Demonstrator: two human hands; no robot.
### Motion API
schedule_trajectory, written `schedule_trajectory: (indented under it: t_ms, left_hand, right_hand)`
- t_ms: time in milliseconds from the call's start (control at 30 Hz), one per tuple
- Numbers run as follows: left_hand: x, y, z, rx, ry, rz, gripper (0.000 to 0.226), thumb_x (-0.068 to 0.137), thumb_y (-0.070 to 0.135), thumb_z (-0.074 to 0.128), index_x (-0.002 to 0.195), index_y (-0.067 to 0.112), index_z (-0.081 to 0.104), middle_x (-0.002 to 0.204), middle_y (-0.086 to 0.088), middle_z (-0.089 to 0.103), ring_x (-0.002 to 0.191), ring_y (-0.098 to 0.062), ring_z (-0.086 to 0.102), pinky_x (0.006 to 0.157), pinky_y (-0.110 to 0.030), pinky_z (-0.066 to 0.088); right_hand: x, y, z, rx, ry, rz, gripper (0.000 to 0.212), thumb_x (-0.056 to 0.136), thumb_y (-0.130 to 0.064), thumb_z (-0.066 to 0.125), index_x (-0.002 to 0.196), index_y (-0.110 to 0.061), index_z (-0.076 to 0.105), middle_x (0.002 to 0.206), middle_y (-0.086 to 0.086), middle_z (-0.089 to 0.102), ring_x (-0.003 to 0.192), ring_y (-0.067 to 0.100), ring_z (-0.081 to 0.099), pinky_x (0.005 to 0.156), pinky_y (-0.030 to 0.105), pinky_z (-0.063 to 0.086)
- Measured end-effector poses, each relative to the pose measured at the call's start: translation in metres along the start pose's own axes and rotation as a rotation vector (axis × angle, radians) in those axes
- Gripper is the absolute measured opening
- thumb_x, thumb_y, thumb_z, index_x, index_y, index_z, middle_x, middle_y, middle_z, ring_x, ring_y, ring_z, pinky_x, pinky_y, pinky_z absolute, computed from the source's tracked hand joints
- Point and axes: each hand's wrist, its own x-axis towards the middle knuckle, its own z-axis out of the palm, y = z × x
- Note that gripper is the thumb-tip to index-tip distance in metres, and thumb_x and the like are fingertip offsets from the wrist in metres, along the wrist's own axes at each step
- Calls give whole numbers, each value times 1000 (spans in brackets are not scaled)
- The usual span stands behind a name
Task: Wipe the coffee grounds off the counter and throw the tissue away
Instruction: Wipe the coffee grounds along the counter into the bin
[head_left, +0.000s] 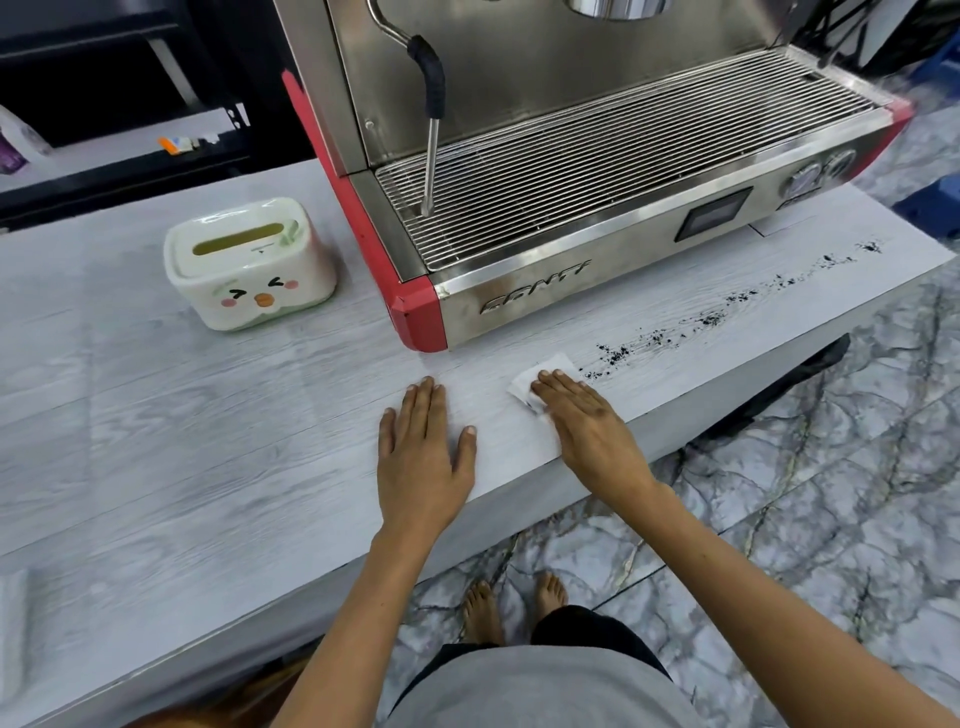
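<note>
White tissue (545, 375), black grounds (618, 356), grey-grained counter (208, 441)

**Both hands flat, arms reaching forward**

We hold both bare arms out ahead of us, wrists straight. Our left hand (423, 452) lies palm down on the counter (208, 467), fingers straight and close together, thumb spread. Our right hand (587, 421) also lies palm down, angled leftward, its straight fingers pressing on a tissue (540, 376).

A person seen from above: both forearms bare, with no sleeves reaching them. A plain grey shirt (545, 691) fills the near edge of view, dark shorts (592, 631) show just beyond it, and two bare feet (511, 603) lie farther out.
</note>
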Motion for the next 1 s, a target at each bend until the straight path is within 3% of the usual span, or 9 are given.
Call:
schedule_trajectory:
  t_ms: [100, 200, 267, 400, 633, 1000]
  left_hand:
    - [3, 4, 1, 7, -6, -12, 69, 97, 54, 22, 153, 13, 21, 162, -1, 14, 149, -13, 6, 122, -40, 2]
    - [6, 11, 3, 15, -10, -13, 70, 97, 54, 21, 153, 13, 21, 162, -1, 13, 149, -13, 6, 122, -42, 3]
    - [7, 16, 5, 15, -8, -6, 70, 97, 55, 21, 153, 13, 21, 162, -1, 14, 149, -13, 6, 122, -42, 2]
    - [11, 27, 8, 7, -6, -3, 68, 97, 54, 23, 152, 13, 23, 162, -1, 15, 149, -14, 8, 121, -42, 2]
    - [15, 34, 11, 15, -1, -33, 68, 97, 54, 22, 152, 14, 24, 162, 0, 16, 149, -12, 8, 121, -42, 3]
    - [13, 40, 14, 34, 21, -49, 71, 95, 54, 21, 152, 12, 24, 161, -1, 17, 149, -13, 10, 121, -43, 5]
  right_hand:
    - [4, 6, -4, 25, 11, 27, 43, 86, 8, 54, 127, -5, 58, 134, 11, 56, 129, 23, 49, 106, 46, 41]
    - [6, 6, -11, 89, 38, 40, 36, 95, -11, 39, 123, -2, 61, 129, 14, 60, 125, 26, 52, 104, 44, 42]
    - [6, 6, -17, 167, 73, 99, 39, 98, -16, 35, 123, -3, 61, 128, 14, 61, 123, 26, 54, 103, 40, 44]
    - [3, 2, -27, 243, 129, 158, 33, 96, -4, 45, 126, -5, 58, 131, 11, 59, 123, 23, 53, 103, 25, 41]
    - [-10, -15, -16, 109, -23, -28, 41, 97, -17, 34, 130, -5, 54, 136, 10, 54, 133, 21, 42, 111, 39, 34]
    - [-9, -14, 7, -109, -45, -62, 45, 97, -19, 38, 139, -5, 45, 146, 11, 43, 140, 20, 31, 115, 40, 28]
